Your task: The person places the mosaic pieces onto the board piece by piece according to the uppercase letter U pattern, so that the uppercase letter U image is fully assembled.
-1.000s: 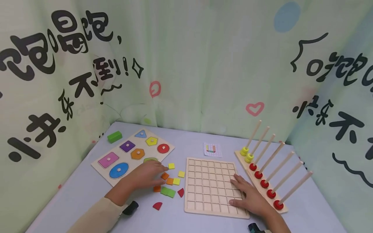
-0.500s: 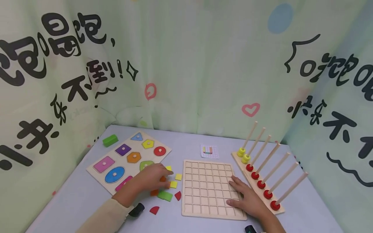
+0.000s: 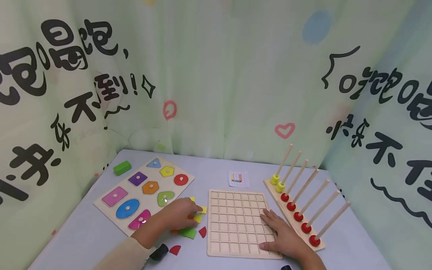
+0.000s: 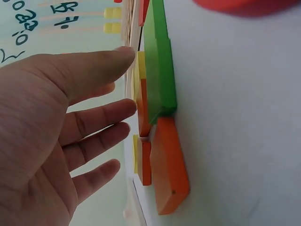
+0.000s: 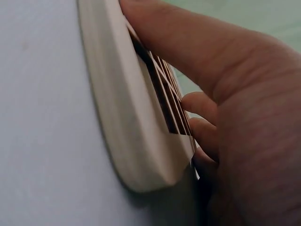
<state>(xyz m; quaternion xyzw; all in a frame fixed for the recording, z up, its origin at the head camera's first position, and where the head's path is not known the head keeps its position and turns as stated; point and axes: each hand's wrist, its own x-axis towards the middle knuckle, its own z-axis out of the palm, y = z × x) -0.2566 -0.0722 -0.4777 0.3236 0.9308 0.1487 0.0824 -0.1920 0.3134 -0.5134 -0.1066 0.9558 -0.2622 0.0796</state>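
Our left hand (image 3: 179, 213) shifts farther right, loosely spread over tiles (image 3: 188, 233) left of the grid board (image 3: 233, 224), where our right hand (image 3: 284, 235) rests spread (every visible tile lies off-board; we judge work barely begun).

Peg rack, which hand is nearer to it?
Right: the right hand rests on the gridded board beside the peg rack; the left hand is across the board, by coloured tiles.
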